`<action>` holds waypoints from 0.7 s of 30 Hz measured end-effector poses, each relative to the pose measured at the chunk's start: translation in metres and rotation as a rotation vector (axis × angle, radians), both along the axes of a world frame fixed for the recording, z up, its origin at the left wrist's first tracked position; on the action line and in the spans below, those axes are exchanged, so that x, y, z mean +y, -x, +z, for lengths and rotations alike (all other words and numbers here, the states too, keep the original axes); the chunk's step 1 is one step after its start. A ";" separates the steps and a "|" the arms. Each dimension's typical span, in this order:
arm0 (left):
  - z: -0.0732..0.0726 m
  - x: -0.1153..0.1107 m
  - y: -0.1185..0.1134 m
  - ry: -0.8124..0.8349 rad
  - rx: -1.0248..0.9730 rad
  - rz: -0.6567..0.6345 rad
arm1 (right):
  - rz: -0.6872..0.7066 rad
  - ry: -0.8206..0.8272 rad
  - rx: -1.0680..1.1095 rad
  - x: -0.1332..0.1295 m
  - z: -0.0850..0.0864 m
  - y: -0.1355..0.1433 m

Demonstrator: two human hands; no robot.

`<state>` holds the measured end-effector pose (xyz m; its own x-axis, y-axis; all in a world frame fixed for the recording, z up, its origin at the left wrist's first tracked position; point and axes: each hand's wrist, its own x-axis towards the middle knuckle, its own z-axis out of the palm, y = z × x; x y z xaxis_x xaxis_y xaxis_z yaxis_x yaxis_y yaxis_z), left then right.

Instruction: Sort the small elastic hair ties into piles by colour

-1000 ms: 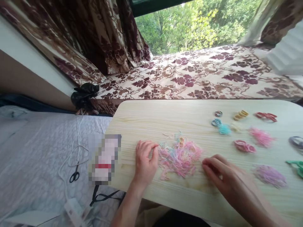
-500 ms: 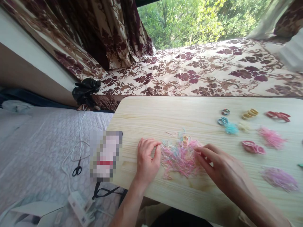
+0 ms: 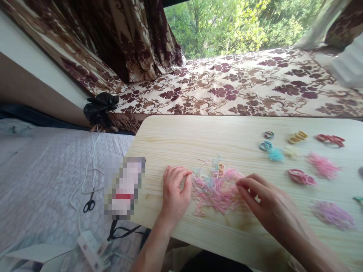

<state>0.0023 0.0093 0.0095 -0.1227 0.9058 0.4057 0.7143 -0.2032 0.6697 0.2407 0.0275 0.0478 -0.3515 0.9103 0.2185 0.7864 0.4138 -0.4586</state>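
A loose pile of small elastic bands (image 3: 217,189), mostly pink with some pale blue and yellow, lies on the light wooden table between my hands. My left hand (image 3: 177,189) rests at the pile's left edge, fingers bent and thumb a little apart from the index finger. At the right edge, my right hand (image 3: 262,196) has thumb and index finger pinched together; whatever is between them is too small to make out. A yellow hair tie (image 3: 221,170) sits on top of the pile.
Sorted to the right are pink bands (image 3: 323,165), purple bands (image 3: 333,215), blue bands (image 3: 275,154), yellow hair ties (image 3: 297,137), red hair ties (image 3: 330,139) and dark pink hair ties (image 3: 302,176). Scissors (image 3: 89,205) and a power strip (image 3: 90,249) lie left of the table (image 3: 181,136).
My right hand has shifted slightly right, away from the pile's edge, still pinched. My left hand stays in nearly the same place. The whole view has swung a little.
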 end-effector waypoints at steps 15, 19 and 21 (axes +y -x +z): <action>-0.002 0.001 0.001 -0.016 0.003 -0.010 | -0.215 -0.047 -0.112 -0.019 0.003 -0.063; -0.003 0.001 0.001 -0.026 0.004 -0.012 | -0.260 -0.056 -0.129 -0.027 0.001 -0.073; -0.003 0.001 0.002 -0.021 0.010 -0.016 | -0.269 -0.025 -0.117 -0.030 -0.002 -0.075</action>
